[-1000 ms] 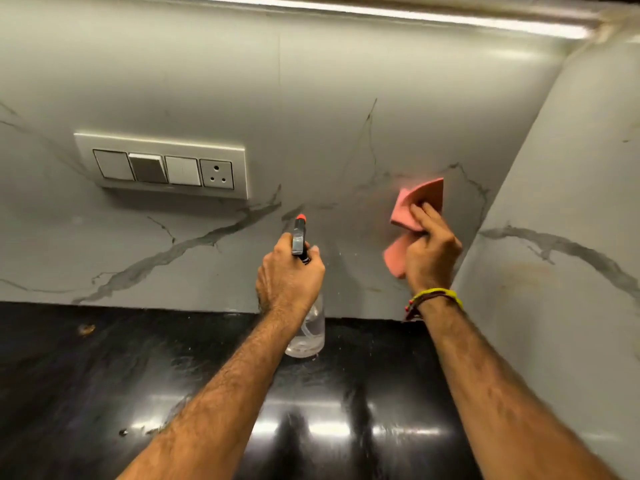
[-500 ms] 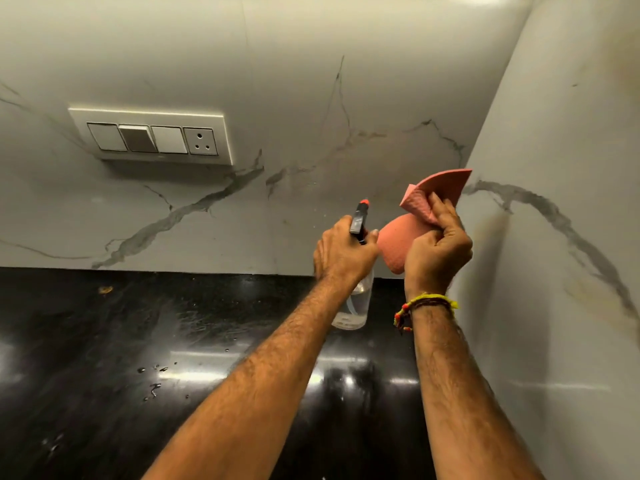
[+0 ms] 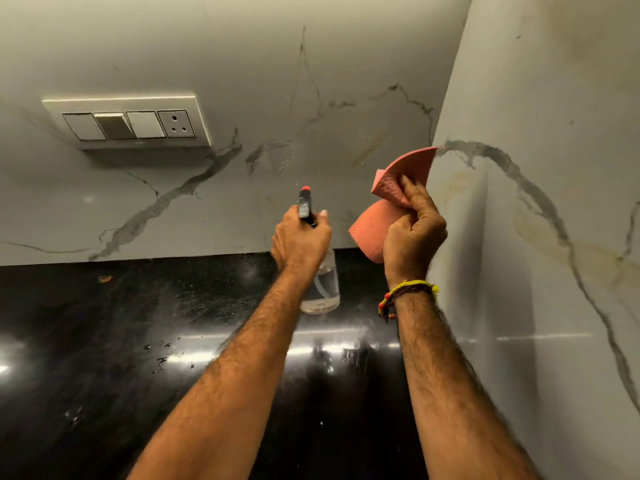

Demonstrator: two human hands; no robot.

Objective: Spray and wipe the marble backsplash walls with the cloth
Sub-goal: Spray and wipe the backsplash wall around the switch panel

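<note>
My left hand (image 3: pixel 300 239) grips a clear spray bottle (image 3: pixel 323 285) with a black head and red nozzle, pointed at the back marble wall (image 3: pixel 263 81). Fine droplets glisten on that wall near the corner. My right hand (image 3: pixel 414 233) holds a folded pink cloth (image 3: pixel 398 174) raised in the corner, its top edge touching the right side wall (image 3: pixel 554 168). That side wall carries grey veins and yellowish-brown stains.
A white switch plate with a socket (image 3: pixel 130 123) is mounted on the back wall at the left. Below runs a glossy black countertop (image 3: pixel 121 341) with water drops and a small brown crumb (image 3: pixel 105 278) near the wall.
Both hands have shifted right toward the corner as the view turned. The cloth has left the back wall and now touches the side wall; the bottle sits a little left of it.
</note>
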